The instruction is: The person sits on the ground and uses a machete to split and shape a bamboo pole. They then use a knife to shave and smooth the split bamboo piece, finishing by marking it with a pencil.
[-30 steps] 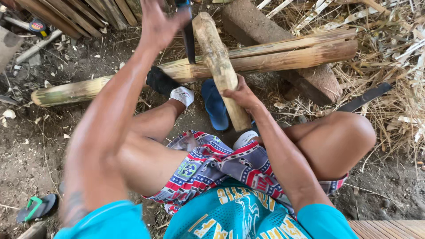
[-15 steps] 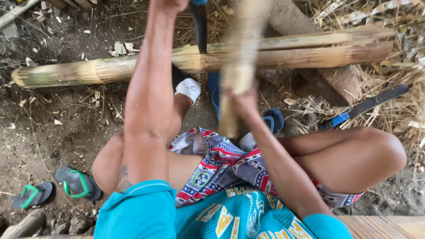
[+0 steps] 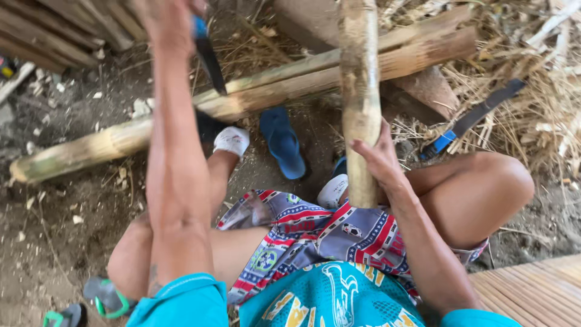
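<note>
While the right hand (image 3: 378, 158) still grips the bamboo stick (image 3: 359, 91), the view has shifted right.

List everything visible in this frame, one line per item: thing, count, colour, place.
Upright bamboo pole: one, pale tan, centre, gripped low down.
Dark blade with blue handle: one, top left of centre, in the raised hand.
Long bamboo poles lying on the ground: at least two, tan, running from left to upper right.
Second dark blade with blue grip: one, lying on dry straw, right.
Blue sandal: one fully seen, on the dirt, centre.
Green and grey sandals: two, bottom left.
Stacked bamboo slats: several, brown, top left.
Wooden planks: tan, bottom right.
Left hand: raised, holds the blade.
Right hand: grips the upright pole.
</note>
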